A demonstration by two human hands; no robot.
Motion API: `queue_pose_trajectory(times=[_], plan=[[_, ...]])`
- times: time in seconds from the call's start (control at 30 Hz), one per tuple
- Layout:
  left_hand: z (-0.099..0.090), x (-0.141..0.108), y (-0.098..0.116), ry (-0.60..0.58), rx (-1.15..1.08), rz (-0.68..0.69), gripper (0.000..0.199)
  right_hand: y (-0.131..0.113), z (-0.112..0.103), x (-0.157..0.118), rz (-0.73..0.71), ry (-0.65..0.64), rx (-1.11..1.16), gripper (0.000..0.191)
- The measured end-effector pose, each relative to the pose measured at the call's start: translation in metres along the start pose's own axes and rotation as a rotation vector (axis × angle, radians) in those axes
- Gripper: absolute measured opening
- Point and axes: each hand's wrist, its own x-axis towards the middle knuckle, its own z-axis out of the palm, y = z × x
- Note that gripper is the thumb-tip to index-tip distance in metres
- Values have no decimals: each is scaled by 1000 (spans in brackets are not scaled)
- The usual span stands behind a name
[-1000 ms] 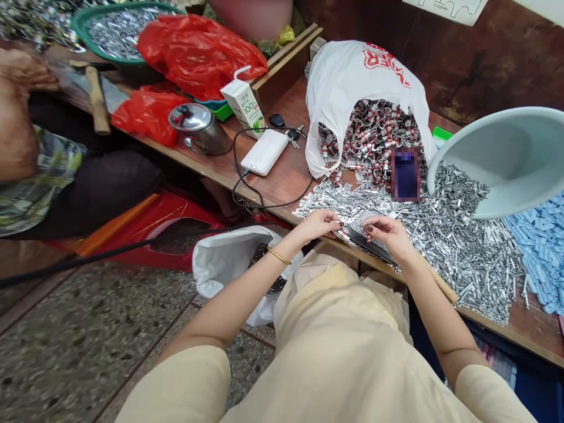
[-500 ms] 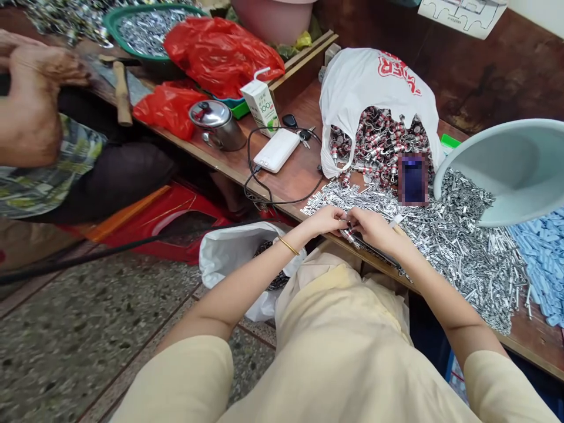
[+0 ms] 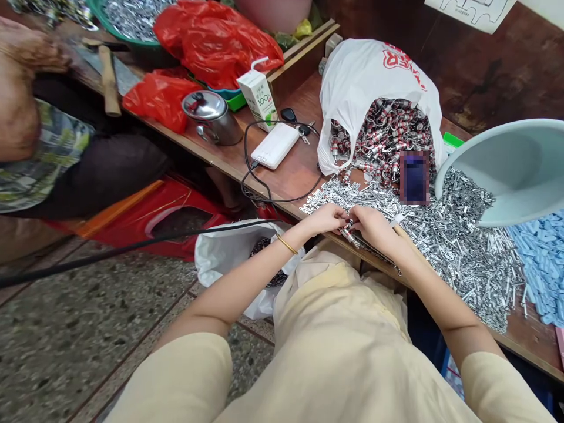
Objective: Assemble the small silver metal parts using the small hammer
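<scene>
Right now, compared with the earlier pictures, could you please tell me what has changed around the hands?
The right hand has moved toward the left hand, closing the gap, and the two now sit close together beside the red-and-silver piece. Whether anything was taken or let go is too small to tell. The white power bank, metal mug and white plastic bag stayed put.

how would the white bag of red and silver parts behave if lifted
The white bag looks floppy, judging by its creased plastic. It would probably feel heavy, with many metal-looking parts inside. Some may spill, since its front gapes open.
</scene>
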Motion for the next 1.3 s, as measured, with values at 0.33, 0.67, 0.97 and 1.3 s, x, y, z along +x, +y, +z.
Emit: queue_pose_trajectory(times=[0.33,0.67,0.97,1.3], plan=[[-4,0,-3,-85,-161,-42,13,-25,-33,26,34,-224,-212,38],[4,0,-9,68,-82,-21,4,30,-12,-90,333,221,-282,24],[10,0,-12,119,-86,-32,3,49,-1,-153,397,245,-127,31],[9,-3,-7,85,-110,-32,5,-9,-18,-125,184,4,-130,60]])
